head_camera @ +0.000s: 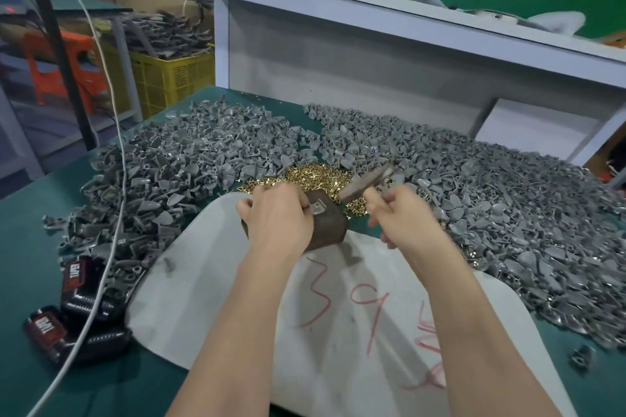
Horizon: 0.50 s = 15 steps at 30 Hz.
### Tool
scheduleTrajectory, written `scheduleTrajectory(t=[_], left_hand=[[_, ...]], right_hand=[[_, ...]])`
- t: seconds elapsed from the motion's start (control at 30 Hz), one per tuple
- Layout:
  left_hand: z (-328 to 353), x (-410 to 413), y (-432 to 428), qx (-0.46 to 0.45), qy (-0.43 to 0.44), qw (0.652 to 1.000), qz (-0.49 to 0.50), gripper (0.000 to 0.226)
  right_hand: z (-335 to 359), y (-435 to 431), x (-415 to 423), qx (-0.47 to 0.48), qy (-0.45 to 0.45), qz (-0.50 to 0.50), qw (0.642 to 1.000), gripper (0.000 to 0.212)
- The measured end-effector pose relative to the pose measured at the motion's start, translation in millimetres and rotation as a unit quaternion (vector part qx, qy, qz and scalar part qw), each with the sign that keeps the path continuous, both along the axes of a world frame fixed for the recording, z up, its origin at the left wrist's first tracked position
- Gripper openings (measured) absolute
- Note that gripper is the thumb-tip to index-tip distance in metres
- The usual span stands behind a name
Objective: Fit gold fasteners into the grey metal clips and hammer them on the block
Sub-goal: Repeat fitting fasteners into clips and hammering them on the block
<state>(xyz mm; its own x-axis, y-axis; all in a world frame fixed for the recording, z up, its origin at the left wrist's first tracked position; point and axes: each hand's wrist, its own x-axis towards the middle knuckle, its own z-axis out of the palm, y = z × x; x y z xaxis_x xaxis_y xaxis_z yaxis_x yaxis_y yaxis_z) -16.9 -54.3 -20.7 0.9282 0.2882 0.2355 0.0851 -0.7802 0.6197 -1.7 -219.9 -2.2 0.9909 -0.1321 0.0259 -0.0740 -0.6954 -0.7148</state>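
Observation:
A dark brown block (330, 223) stands on a white board (237, 281). On its top lies one grey metal clip (317, 207), which my left hand (277, 213) pinches at the block's left edge. My right hand (403, 213) grips a hammer (364, 183), whose blurred head hangs just above and to the right of the clip. Behind the block lies a heap of gold fasteners (315, 176).
Large piles of grey clips cover the green table to the left (169, 173) and right (491, 200). Two black-and-red battery packs (81, 284) and a white cable (111, 213) lie at the left. A yellow crate (169, 78) stands beyond the table. A shelf (372, 0) runs overhead.

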Motion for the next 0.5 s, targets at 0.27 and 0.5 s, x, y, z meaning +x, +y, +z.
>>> scheduleTrajectory(t=[0.27, 0.5], left_hand=[[1, -1, 0, 0.007, 0.001, 1.000, 0.005, 0.011], [6, -1, -5, -0.016, -0.028, 0.998, -0.046, 0.013]], right_hand=[[-22, -1, 3, -0.221, 0.028, -0.034, 0.974, 0.032], [-1, 25, -4, -0.025, -0.100, 0.191, 0.976, 0.028]])
